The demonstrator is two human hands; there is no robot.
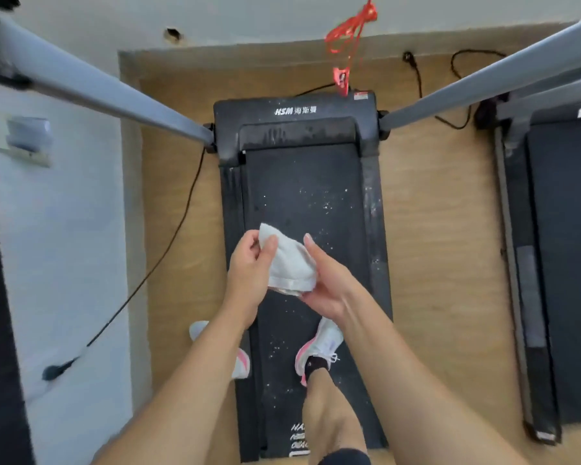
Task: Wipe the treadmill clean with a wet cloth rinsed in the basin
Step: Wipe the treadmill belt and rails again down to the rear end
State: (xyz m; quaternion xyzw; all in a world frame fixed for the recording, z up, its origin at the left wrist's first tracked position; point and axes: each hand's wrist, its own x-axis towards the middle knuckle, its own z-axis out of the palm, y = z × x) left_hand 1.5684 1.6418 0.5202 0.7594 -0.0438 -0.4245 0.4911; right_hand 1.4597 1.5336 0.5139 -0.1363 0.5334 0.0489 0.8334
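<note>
1. Two bare forearms reach up from the bottom of the frame, meeting just below centre.
2. Under them, a right shoe stands on the belt, while the left shoe sits at the belt's left edge, partly on the side rail and partly hidden by the left forearm.
3. The left hand pinches the upper left part of a white cloth, thumb over the fabric, fingers curled behind it.
4. The right hand cups the cloth from below and from the right, palm up, fingers extended along its edge. Both hands are clamped on the cloth, held in the air above the belt.
5. The treadmill runs up the centre of the frame; its black belt is dotted with white specks, thickest right of centre.
6. Its front cover carries white lettering, and two grey posts angle out to the upper corners.
7. A red cord hangs over the front cover at top centre.
8. A black cable trails across the wooden floor on the left.
9. A second treadmill lies along the right edge.
</note>
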